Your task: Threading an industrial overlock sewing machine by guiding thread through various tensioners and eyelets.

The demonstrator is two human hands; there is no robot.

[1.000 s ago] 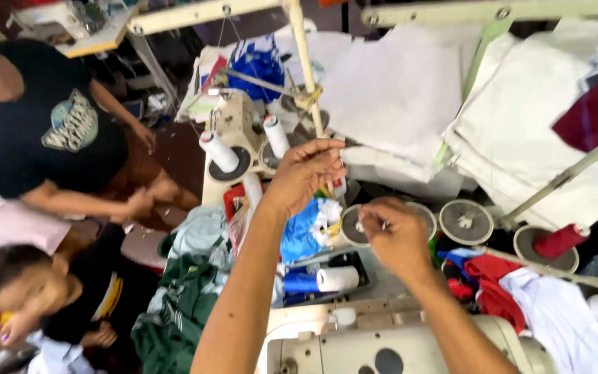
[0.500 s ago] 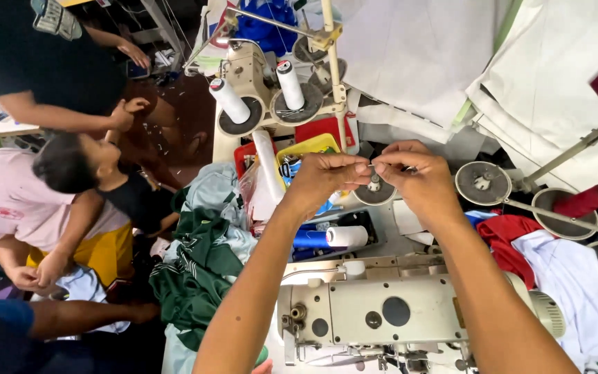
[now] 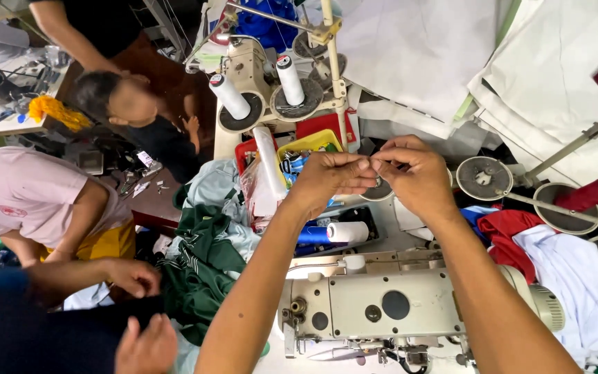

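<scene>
My left hand [image 3: 332, 177] and my right hand [image 3: 415, 173] are raised side by side above a cream sewing machine [image 3: 396, 305]. Their fingertips meet and pinch a fine thread that I can barely see. Just below my left hand a white thread spool [image 3: 344, 232] lies on its side beside a blue one. Behind my hands, two white thread cones [image 3: 230, 97] [image 3: 290, 79] stand on the discs of a thread stand [image 3: 332, 62].
Green garments [image 3: 205, 256] are heaped left of the machine. Red and white cloth [image 3: 555, 249] lies to the right, near a dark red cone [image 3: 586, 195] and an empty spool disc [image 3: 484, 177]. Other people [image 3: 29, 194] sit at the left, with someone's hands [image 3: 133, 277] low down.
My two hands, apart a second ago, have come together fingertip to fingertip. The view has tilted down, so more of the sewing machine shows.
</scene>
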